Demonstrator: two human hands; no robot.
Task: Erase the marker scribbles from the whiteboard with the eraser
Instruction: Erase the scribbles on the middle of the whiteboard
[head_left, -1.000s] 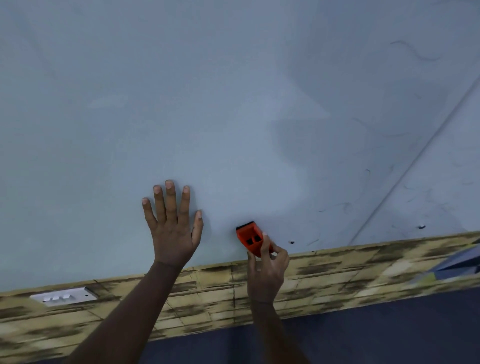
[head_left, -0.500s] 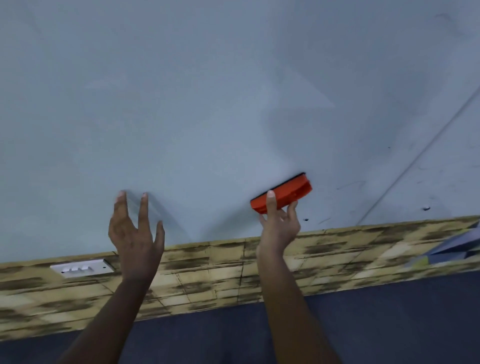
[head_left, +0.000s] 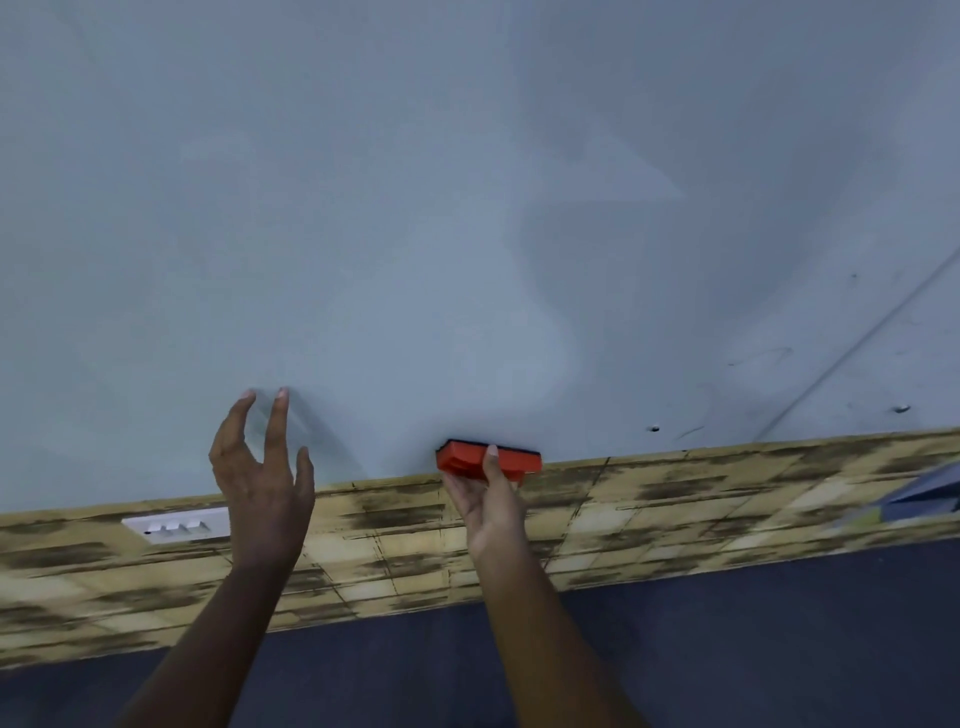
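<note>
1. Mostly, we judge the whiteboard (head_left: 363, 234) wiped: its wide middle and left of the frame show no marks.
2. We grip the orange eraser (head_left: 485, 458) in our right hand (head_left: 491, 501), fingers curled round it, its pad against the board's bottom edge at lower centre.
3. Our left hand (head_left: 262, 467) hovers at lower left, fingers loosely spread, holding nothing.
4. Faint scribbles (head_left: 758, 358) remain at right; these we judge left to erase.

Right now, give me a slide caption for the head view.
Right hand holds orange eraser at whiteboard's bottom edge; left hand lifted beside it.
</note>
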